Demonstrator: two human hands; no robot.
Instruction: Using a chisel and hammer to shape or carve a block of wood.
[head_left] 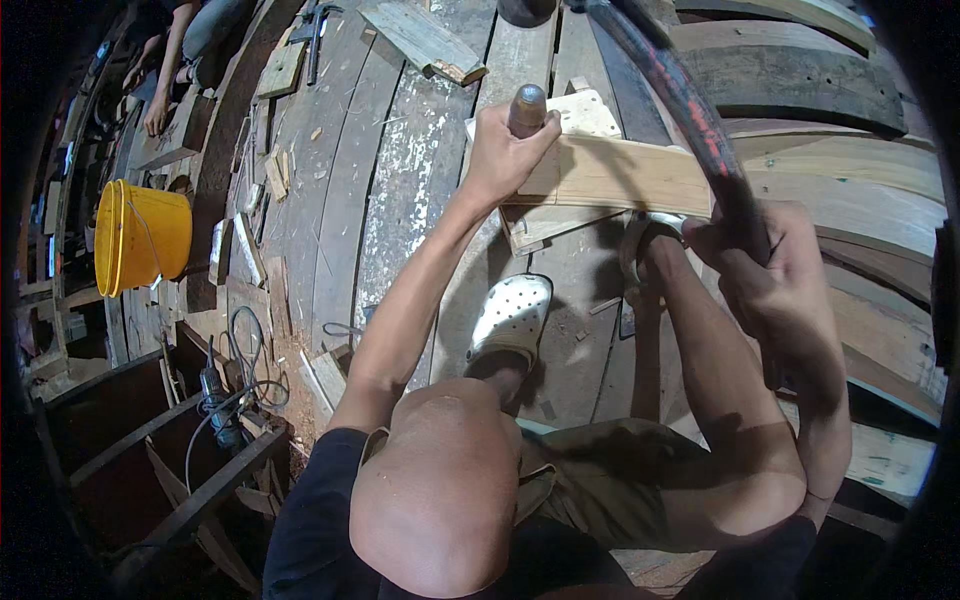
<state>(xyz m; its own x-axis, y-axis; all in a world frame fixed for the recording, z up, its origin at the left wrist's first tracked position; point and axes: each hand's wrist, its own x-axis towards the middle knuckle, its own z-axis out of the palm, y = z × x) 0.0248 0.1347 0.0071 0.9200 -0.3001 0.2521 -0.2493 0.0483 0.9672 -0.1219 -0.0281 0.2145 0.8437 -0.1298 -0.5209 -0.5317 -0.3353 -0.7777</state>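
Observation:
My left hand (pixel 505 155) is closed round the upright handle of what looks like a chisel (pixel 528 108). Its rounded end sticks up out of the fist, and its lower part is hidden. Beneath that hand a pale wooden board (pixel 630 180) lies crosswise on other wood pieces. My right hand (pixel 765 270) grips a dark, curved bar (pixel 690 110) with red marks, raised close to the camera. The bar's far end runs out at the upper edge. One foot, in a white clog (pixel 515 315), stands just below the board; the other foot is against its right part.
A yellow bucket (pixel 145 238) stands at the left. Below it, a corded power tool (pixel 218 405) lies by a dark wooden frame. Curved planks (pixel 800 90) line the right side. A loose board (pixel 425 40) lies far ahead. Another person's hand (pixel 157 115) shows at the upper left.

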